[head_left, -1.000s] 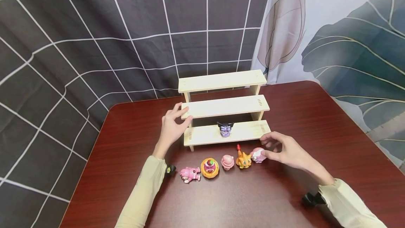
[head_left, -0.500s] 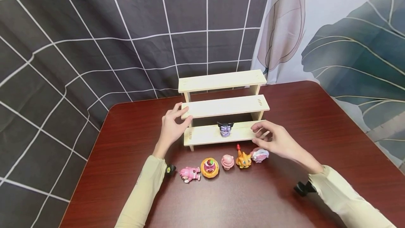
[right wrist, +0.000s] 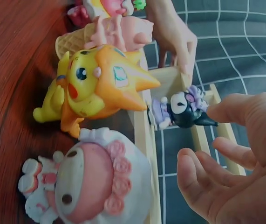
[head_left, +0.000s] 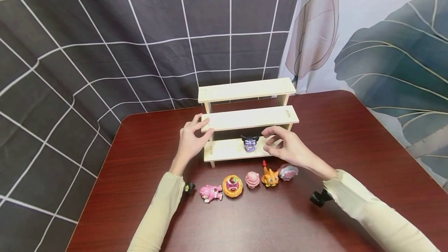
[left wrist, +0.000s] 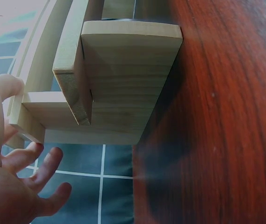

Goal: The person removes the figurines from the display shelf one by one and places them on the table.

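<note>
My left hand (head_left: 190, 135) grips the left end of the middle board of a three-tier wooden shelf (head_left: 250, 118), thumb at the front edge. From the side, the left wrist view shows the shelf's end panel (left wrist: 128, 70). A small black-and-purple figurine (head_left: 250, 144) stands upright on the lowest board. Just right of it hovers my right hand (head_left: 288, 147), its fingers loosely bent with nothing between them. In the right wrist view the thumb (right wrist: 233, 109) appears close to the figurine's head; I cannot tell whether they touch.
In front of the shelf, a row of toys lies on the dark red table (head_left: 266, 221): pink figure (head_left: 210, 193), tart-shaped toy (head_left: 232, 186), ice-cream-cone toy (head_left: 252, 179), orange figure (head_left: 270, 177) and pink-and-white figure (head_left: 288, 172). A dark grid curtain (head_left: 150, 42) hangs behind.
My right hand has moved leftward and up from beside the pink-and-white figure to the black-and-purple figurine on the lowest board. The left hand keeps its hold on the shelf.
</note>
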Demonstrator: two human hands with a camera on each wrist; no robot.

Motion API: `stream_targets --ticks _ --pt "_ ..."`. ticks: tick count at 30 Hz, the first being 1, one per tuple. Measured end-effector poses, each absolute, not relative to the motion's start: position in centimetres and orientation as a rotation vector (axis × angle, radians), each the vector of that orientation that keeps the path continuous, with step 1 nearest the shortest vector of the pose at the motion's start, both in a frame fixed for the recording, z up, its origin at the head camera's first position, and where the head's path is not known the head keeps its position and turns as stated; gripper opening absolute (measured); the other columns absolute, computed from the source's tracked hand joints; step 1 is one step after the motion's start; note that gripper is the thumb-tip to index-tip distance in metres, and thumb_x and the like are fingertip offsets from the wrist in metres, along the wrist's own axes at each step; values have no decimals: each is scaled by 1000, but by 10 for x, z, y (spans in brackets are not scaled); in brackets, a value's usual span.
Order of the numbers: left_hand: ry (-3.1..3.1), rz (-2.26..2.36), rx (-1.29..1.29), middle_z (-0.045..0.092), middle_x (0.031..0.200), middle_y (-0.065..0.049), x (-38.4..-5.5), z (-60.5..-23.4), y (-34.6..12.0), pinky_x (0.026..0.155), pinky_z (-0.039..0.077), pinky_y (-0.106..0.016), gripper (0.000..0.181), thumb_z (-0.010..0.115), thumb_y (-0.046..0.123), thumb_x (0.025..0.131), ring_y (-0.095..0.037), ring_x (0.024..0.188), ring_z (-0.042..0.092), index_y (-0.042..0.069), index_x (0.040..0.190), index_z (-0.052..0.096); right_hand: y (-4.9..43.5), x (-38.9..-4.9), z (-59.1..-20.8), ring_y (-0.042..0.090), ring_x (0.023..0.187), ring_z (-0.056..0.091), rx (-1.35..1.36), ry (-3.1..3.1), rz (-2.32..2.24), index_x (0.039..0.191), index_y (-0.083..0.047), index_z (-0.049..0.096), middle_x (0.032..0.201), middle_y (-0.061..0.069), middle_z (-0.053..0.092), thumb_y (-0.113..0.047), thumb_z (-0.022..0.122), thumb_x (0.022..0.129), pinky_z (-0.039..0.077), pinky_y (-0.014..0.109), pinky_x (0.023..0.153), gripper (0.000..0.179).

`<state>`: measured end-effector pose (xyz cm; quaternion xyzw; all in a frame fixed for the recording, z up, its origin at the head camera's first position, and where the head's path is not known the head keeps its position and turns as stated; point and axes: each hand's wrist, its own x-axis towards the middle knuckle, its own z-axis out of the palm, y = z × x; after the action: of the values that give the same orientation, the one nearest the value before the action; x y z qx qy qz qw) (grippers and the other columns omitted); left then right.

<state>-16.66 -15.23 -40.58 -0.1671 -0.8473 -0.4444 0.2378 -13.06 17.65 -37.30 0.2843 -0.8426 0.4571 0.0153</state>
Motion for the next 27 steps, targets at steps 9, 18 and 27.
stream_targets --ticks 9,18,27 --pt "-2316 -1215 -457 61 136 -14 -167 -406 -152 84 41 -53 37 80 19 85 -38 105 59 8 119 75 165 -136 -375 28 90 69 861 -2621 1489 119 2 61 109 15 65 2 77 83 56 37 69 39" --pt "-2320 -1222 -456 61 136 -14 -167 -407 -152 85 40 -53 36 80 19 85 -38 106 59 8 119 75 155 -138 -376 29 91 69 847 -2627 1525 118 2 63 114 19 64 1 78 82 54 30 69 39" --pt "-2315 -1217 -464 61 136 -14 -167 -407 -152 84 40 -53 37 80 19 85 -38 105 59 8 119 75 149 -141 -377 27 89 68 891 -2659 1467 116 -2 63 115 14 65 0 78 81 52 30 66 38"
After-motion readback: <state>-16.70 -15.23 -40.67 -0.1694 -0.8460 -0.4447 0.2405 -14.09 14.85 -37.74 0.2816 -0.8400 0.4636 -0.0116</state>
